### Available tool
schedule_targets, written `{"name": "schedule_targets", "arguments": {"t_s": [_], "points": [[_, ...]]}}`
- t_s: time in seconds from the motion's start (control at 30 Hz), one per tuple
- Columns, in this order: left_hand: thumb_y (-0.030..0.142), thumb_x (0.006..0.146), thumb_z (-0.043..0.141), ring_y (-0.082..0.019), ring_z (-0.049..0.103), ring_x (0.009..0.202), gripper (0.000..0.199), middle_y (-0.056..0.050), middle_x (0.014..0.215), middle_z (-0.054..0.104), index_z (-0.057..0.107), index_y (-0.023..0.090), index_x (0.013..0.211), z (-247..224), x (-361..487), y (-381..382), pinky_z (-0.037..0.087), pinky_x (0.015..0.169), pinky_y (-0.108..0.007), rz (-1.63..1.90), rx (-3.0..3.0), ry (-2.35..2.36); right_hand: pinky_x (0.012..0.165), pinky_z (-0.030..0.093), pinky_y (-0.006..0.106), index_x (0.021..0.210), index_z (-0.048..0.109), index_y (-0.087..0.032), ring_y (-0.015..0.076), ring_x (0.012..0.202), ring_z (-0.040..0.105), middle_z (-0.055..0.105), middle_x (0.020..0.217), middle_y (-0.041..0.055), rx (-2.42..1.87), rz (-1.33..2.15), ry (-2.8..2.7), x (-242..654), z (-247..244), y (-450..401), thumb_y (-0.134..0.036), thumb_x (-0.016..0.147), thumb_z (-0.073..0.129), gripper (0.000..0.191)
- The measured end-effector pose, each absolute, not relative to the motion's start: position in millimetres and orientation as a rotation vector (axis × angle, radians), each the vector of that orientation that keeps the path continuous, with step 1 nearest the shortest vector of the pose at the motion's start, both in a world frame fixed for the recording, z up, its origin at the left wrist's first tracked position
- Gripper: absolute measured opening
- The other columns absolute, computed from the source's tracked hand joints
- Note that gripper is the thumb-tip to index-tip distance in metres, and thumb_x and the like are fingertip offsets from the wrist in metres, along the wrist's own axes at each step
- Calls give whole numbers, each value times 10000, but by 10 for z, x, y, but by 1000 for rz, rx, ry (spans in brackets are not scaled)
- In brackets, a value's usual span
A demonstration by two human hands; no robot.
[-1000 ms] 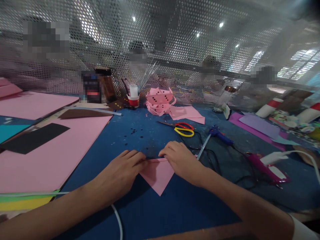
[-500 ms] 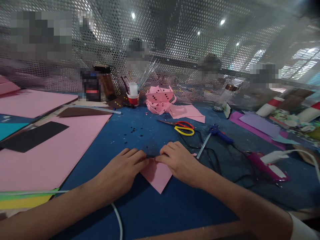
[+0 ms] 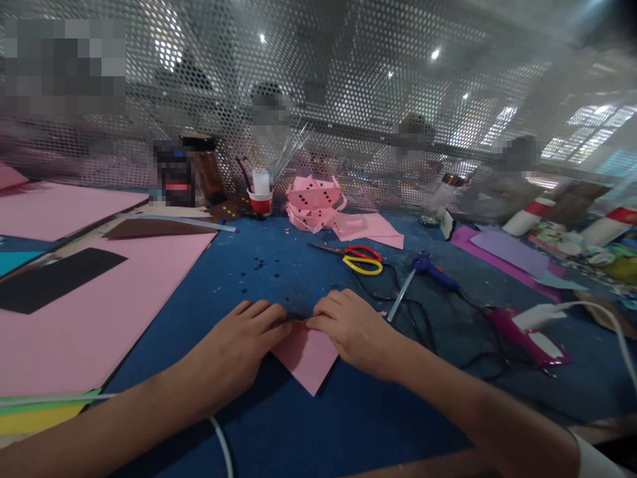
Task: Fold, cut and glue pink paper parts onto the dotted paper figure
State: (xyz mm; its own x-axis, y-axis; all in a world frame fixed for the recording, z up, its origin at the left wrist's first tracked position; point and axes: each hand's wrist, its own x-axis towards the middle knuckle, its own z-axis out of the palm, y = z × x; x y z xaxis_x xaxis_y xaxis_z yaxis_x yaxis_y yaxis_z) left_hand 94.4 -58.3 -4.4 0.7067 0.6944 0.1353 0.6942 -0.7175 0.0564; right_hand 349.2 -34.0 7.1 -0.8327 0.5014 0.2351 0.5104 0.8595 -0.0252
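A small pink sheet of paper (image 3: 311, 364) lies on the blue table, one corner pointing toward me. My left hand (image 3: 249, 342) grips its far left edge, thumb and fingers pressed together. At the far right edge my right hand (image 3: 351, 332) pinches the same paper, close to the left thumb. The upper part of the sheet is hidden under my fingers. Beyond the hands are scissors (image 3: 364, 260) with red and yellow handles. To the right lies a blue glue gun (image 3: 435, 271) with a clear glue stick in it.
A pink paper basket (image 3: 312, 202) with black dots stands at the back, beside a red-and-white cup (image 3: 260, 202). Large pink sheets (image 3: 144, 299) cover the left side. A magenta power strip (image 3: 530, 338) and dark cables lie at right. Small black dots (image 3: 259, 264) are scattered mid-table.
The view has shifted slightly, so the whole scene sits a little further left and lower. Both hands keep their hold on the pink paper.
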Motion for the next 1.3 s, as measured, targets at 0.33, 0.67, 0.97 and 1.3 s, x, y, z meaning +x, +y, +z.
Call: {"name": "schedule_targets", "arguments": {"t_s": [0.33,0.67,0.97,1.3], "points": [[-67,878,415,-237,575,976,580,-67,1106,665,641,233,1320,-53,904,-578,402,858,-394,255,2930,1144,803,392,362,1179,695,-163,211,945,553,693,1116,67,-809,24,-2820,3589,103,-355,-54,995,516,279],[-88,845,423,-231,576,948,621,-59,1092,659,638,253,1317,-24,917,-566,392,820,-385,256,2958,1135,822,435,350,1121,734,-166,213,958,583,693,1069,69,-851,62,-2809,3651,106,-320,-64,979,555,250],[-97,851,385,-235,565,971,695,-59,1123,639,574,281,1403,-41,894,-559,391,842,-405,224,2918,1115,841,462,348,1096,742,-162,204,950,591,688,1035,77,-860,80,-2816,3638,166,-334,-81,988,545,239],[-113,807,387,-239,582,966,779,-54,1154,653,559,307,1441,-49,885,-554,412,853,-403,289,2931,1105,808,487,309,1016,756,-158,180,937,624,694,1017,66,-934,111,-2811,3706,240,-340,-78,977,553,221]]}}
